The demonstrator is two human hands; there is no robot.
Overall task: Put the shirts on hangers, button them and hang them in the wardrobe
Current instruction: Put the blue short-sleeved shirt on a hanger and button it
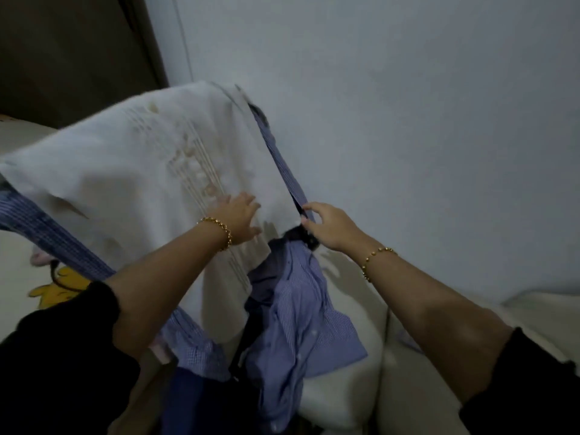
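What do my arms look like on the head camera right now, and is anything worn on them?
Both arms wear black sleeves, the left sleeve and right sleeve ending near the elbows, so the forearms are bare. Each wrist carries a gold beaded bracelet: the left bracelet and the right bracelet. No gloves, watch or markings show.

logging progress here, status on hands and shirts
Left hand flat on white shirt. Right hand pinching blue striped shirt edge. No hanger in view; pile of shirts tangled beneath.
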